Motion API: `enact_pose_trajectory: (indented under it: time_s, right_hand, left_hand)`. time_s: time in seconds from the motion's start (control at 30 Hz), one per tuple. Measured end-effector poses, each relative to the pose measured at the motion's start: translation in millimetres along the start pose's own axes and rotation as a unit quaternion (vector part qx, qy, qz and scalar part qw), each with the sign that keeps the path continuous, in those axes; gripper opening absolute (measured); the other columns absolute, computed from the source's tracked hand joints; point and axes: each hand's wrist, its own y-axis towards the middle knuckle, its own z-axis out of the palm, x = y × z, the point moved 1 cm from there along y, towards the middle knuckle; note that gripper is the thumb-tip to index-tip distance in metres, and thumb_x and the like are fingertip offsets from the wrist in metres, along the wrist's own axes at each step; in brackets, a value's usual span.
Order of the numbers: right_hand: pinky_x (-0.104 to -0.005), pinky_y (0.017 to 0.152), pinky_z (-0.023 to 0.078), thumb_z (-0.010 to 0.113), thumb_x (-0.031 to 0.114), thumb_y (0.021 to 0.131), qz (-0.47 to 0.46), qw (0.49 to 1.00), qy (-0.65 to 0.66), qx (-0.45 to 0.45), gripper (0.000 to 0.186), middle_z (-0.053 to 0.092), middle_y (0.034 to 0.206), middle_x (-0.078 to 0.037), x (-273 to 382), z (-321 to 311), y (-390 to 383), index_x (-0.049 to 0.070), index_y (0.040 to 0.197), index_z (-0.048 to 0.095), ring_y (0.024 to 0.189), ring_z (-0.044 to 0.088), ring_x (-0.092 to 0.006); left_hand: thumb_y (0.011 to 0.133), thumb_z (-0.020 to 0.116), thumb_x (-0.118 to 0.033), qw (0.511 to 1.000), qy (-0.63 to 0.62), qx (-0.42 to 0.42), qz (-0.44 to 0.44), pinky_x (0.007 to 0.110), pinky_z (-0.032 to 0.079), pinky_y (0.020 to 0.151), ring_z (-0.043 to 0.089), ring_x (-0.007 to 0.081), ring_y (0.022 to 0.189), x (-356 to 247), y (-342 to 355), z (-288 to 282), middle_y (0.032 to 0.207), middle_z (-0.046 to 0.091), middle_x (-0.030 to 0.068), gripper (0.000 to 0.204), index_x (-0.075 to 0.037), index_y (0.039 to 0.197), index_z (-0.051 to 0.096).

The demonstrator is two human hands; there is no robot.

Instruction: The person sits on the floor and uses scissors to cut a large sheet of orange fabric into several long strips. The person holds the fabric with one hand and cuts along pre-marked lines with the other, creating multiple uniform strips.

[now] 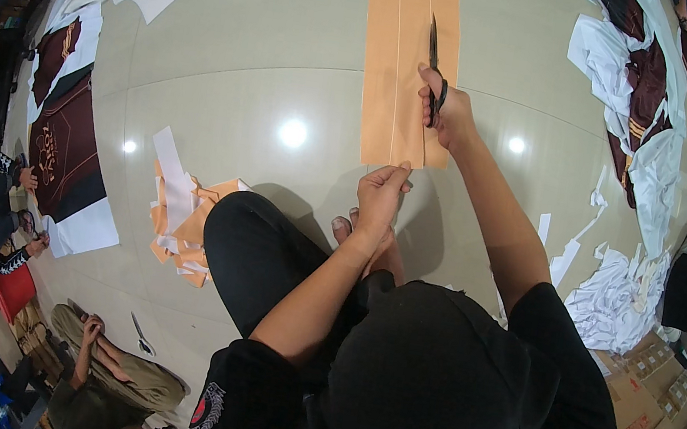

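A long orange sheet (384,53) with pale lines along its length lies on the tiled floor in front of me. My left hand (379,195) pinches its near edge between thumb and fingers. My right hand (447,113) is wrapped round the handles of black scissors (434,45), over the sheet's right side. The blades point away from me and look closed or nearly so. A dark slit runs along the sheet just below the scissors, toward the near edge.
Orange and white scraps (185,219) lie heaped left of my knee. White cloth scraps (613,296) and cardboard boxes (640,414) are at the right. Another pair of scissors (140,333) lies lower left. People sit at both sides; one handles a dark maroon printed panel (63,149).
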Motion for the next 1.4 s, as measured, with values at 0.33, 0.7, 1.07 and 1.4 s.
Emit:
enact_pose_trajectory:
  time_s: [0.33,0.7,1.07,1.4]
  right_hand:
    - [-0.0261,0.044,0.040,0.085,0.044,0.079,-0.003,1.000,-0.010,0.003,0.045,0.055,0.062,-0.001,6,2,13,0.005,0.076,0.063,0.049,0.051,-0.0103]
    - [-0.0261,0.047,0.040,0.084,0.041,0.084,-0.005,1.000,-0.015,0.011,0.041,0.055,0.063,0.000,5,6,11,0.008,0.075,0.062,0.051,0.051,-0.0097]
    - [-0.0265,0.046,0.040,0.085,0.046,0.079,-0.011,1.000,-0.001,0.010,0.048,0.055,0.064,-0.001,20,9,30,0.003,0.080,0.064,0.051,0.051,-0.0105]
    - [-0.0269,0.045,0.040,0.085,0.039,0.082,-0.008,1.000,-0.012,0.008,0.040,0.056,0.062,0.000,20,11,34,0.005,0.077,0.064,0.051,0.051,-0.0100]
  left_hand:
    - [0.096,0.073,-0.024,1.000,-0.007,0.005,-0.009,0.023,0.028,0.055,0.038,0.0044,0.056,-1,0,-1,0.062,0.056,-0.0057,0.035,-0.004,0.068,0.067]
    - [0.098,0.071,-0.029,1.000,0.016,0.009,0.011,0.020,0.025,0.044,0.035,0.0012,0.050,6,5,-2,0.064,0.055,-0.0063,0.027,-0.007,0.082,0.073]
    - [0.097,0.072,-0.028,1.000,0.009,0.011,0.003,0.021,0.024,0.044,0.034,0.0013,0.048,4,2,-2,0.063,0.055,-0.0060,0.027,-0.008,0.079,0.071]
    - [0.098,0.072,-0.028,1.000,0.017,0.011,-0.007,0.021,0.025,0.045,0.035,0.0014,0.049,6,3,-4,0.065,0.057,-0.0053,0.025,-0.008,0.082,0.072]
